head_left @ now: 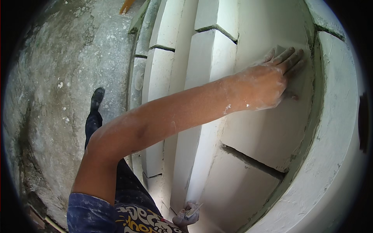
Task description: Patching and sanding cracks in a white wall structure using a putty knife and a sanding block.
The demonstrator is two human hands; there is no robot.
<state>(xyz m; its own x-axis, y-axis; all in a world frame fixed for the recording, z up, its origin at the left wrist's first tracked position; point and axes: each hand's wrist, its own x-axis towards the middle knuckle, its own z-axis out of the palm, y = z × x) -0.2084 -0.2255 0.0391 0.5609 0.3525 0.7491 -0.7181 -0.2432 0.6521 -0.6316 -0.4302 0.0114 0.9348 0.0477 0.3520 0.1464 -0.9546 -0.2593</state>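
White panel [264, 130] (under left hand [278, 79]) runs lengthwise away.

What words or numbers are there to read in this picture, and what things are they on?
Dark shirt: big, curvy white and yellow letters, tilted and cut off by the bottom edge; I won't copy the words.
Thin pale piece in the right hand: too small to tell.
White slabs and grey floor: no writing that I can see.
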